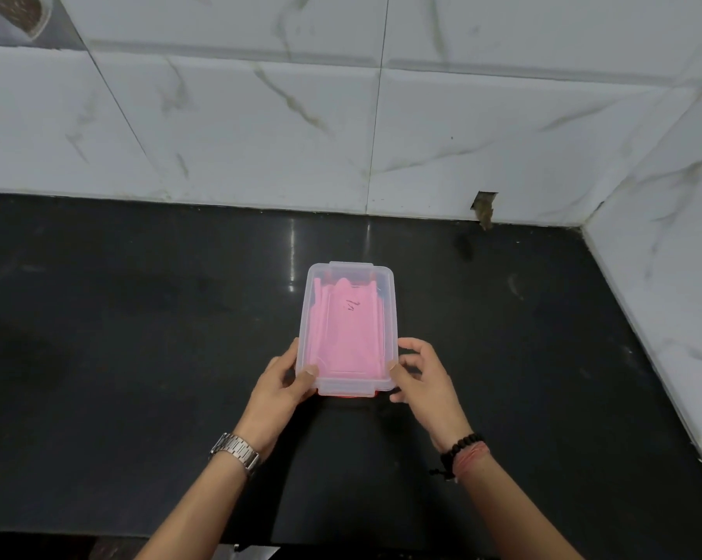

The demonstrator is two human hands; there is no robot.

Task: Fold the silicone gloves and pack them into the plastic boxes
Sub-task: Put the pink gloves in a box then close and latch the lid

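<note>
Both hands are gripping the near end of the plastic box [350, 325], one at each corner. The left hand [282, 388] is pinching the near left corner: its thumb is lying on top of the lid, and the fingers are wrapping round the side wall and under it. The right hand [420, 375] is doing the same at the near right corner, thumb tip pressing on the lid edge, fingers curling along the right wall. Each grip is closing on the box itself. The box is sitting lengthwise away from the person, with its clear lid on; a red clasp [347, 394] is showing under the near edge between the two hands. Through the lid the pink silicone gloves [347, 337] are lying folded flat inside, filling most of the floor. A metal watch [236, 452] is sitting on the left wrist, a dark bead bracelet [460, 448] and a reddish thread on the right. The box is resting on a dark glossy surface [139, 337], roughly central. Behind and to the right, white marbled wall tiles [260, 127] are meeting in a corner.
</note>
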